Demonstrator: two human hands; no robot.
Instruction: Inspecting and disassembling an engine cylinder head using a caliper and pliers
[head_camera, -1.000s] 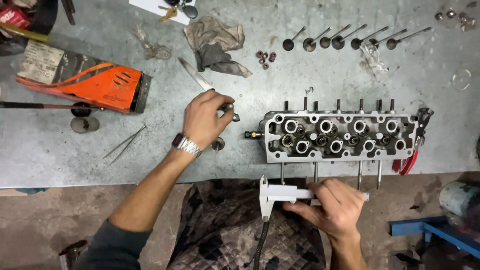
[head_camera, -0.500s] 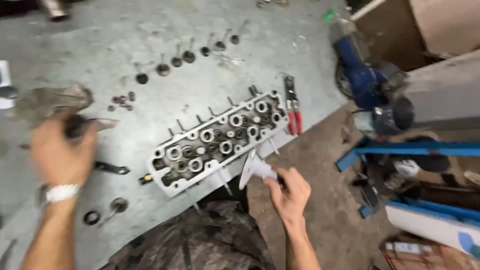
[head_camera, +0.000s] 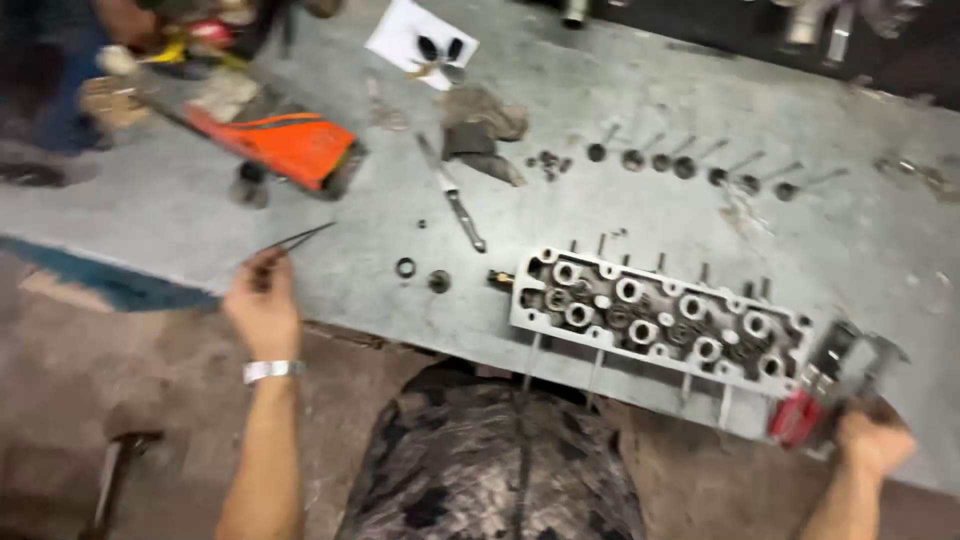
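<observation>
A grey metal cylinder head (head_camera: 650, 315) with several round ports lies near the front edge of the grey workbench (head_camera: 350, 280). My left hand (head_camera: 262, 310) is at the bench's front left, its fingers pinched on thin metal tweezers (head_camera: 305, 237) that point up and right. My right hand (head_camera: 875, 440) is closed at the right end of the cylinder head, on the lower end of a blurred grey caliper (head_camera: 858, 358). Red-handled pliers (head_camera: 798, 415) lie right beside it.
A row of several loose valves (head_camera: 690, 165) lies behind the cylinder head. An orange case (head_camera: 290, 145), a grey rag (head_camera: 480, 125), a long slim tool (head_camera: 455, 205), a white sheet (head_camera: 420, 40) and two small rings (head_camera: 420, 274) are further left. A hammer (head_camera: 110, 470) lies on the floor.
The view swung back left. My left hand moved to the front left and took up the tweezers. My right hand carried the caliper to the right end of the cylinder head.
</observation>
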